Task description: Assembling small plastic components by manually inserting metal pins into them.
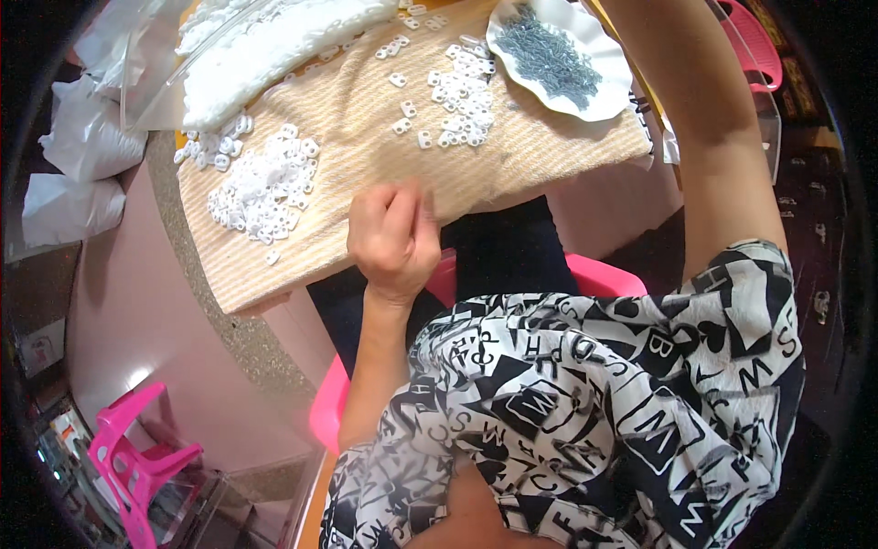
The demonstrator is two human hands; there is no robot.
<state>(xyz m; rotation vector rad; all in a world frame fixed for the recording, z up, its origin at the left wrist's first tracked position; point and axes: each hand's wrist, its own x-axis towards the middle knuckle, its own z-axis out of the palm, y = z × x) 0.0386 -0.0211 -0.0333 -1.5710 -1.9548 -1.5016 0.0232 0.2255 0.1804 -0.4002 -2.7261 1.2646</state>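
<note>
My left hand (393, 240) is closed over the near edge of a cream striped cloth (352, 156); whatever its fingers may hold is hidden. To its left lies a heap of small white plastic pieces with holes (263, 188). A second, looser heap of the same white pieces (465, 96) is farther off, with a few strays between. At the far right a white wavy-rimmed dish (615, 102) holds many thin dark grey pins (549, 59). My right forearm reaches up past this dish, and its hand is beyond the top edge.
A big clear bag of white pieces (265, 59) lies along the far left of the cloth. White plastic bags (87, 128) stand left of the table. A pink stool (133, 462) is at lower left, and a pink basket (757, 41) at the far right.
</note>
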